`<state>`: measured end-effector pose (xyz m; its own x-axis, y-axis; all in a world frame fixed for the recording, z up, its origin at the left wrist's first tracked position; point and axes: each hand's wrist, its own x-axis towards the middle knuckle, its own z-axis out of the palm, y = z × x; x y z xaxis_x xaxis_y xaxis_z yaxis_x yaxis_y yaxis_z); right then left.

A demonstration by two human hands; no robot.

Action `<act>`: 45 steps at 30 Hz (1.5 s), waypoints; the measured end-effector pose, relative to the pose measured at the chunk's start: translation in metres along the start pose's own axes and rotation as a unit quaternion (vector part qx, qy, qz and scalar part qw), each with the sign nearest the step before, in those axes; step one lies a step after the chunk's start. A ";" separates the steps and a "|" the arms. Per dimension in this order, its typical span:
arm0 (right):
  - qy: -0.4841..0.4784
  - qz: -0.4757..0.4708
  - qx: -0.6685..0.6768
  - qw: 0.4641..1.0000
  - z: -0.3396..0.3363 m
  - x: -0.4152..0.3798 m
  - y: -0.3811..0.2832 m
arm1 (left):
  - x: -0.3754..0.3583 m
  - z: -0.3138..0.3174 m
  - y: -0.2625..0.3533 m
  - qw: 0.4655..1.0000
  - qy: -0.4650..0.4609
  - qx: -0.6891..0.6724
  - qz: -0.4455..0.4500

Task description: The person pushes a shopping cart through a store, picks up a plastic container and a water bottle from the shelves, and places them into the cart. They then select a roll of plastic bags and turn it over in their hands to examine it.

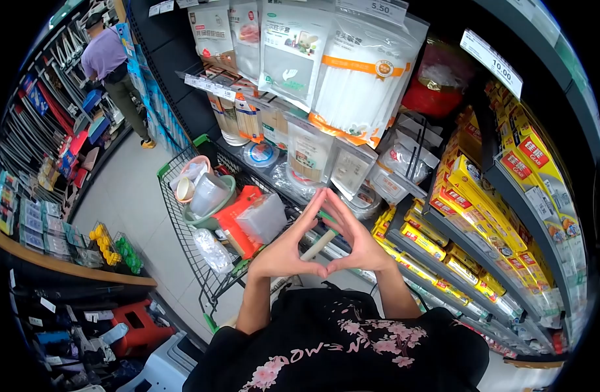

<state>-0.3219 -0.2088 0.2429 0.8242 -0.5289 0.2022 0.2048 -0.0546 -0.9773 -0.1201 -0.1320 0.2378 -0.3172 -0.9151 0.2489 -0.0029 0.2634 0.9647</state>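
Note:
In front of my chest, my left hand (283,253) and my right hand (361,247) meet at the fingertips and thumb tips. The fingers are stretched straight, framing a triangular gap, and neither hand holds anything. Through the gap shows a pale bar with green ends, apparently the handle of the shopping cart (182,225). Inside the cart, left of my left hand, lie a green basin (216,219), a pink basin (197,164), a clear plastic container (208,195), a red-orange package (233,230), a whitish box (262,217) and a silvery wrapped bundle (213,250).
Ahead hang bagged goods, including a pack of white straws (362,81). Shelves of yellow boxes (489,196) run close along my right. A person in a purple top (106,55) stands in the aisle at far left. Stools (156,369) sit at lower left.

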 end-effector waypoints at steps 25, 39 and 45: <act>0.539 -0.042 -0.163 0.826 0.037 -0.255 -0.047 | 0.149 0.227 -0.005 0.814 -0.560 -0.132 0.076; 0.883 -0.021 -0.229 0.409 0.233 -0.361 -0.057 | 0.041 0.457 0.017 0.456 -0.865 -0.211 0.011; 0.933 -0.069 -0.226 0.272 0.294 -0.352 -0.037 | -0.026 0.502 0.051 0.289 -0.942 -0.158 0.068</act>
<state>-0.4642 0.2288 0.2262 -0.9634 0.0177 0.2676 -0.2682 -0.0575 -0.9617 -0.5885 0.0583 0.2373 -0.2491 0.9648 0.0849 0.1231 -0.0554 0.9908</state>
